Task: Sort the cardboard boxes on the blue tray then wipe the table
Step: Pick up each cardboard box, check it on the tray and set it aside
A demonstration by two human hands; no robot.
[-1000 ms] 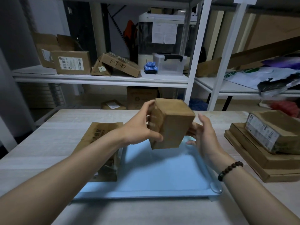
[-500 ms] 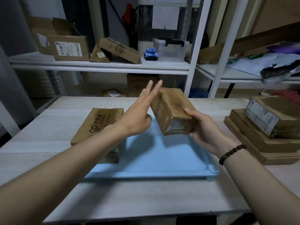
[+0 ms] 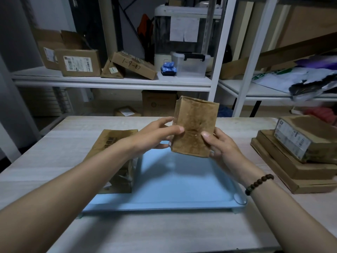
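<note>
Held the small brown box upright in the air over the blue tray, gripped on its left side by the left hand and on its right by the right hand, with a flat box lying at the tray's left edge.

Both hands, left hand and right hand, are holding a small cardboard box upright above the blue tray; another box is lying on the tray's left edge.

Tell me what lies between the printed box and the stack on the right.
Head view: bare blue tray, then bare table; left hand and right hand hold a box above it.
</note>
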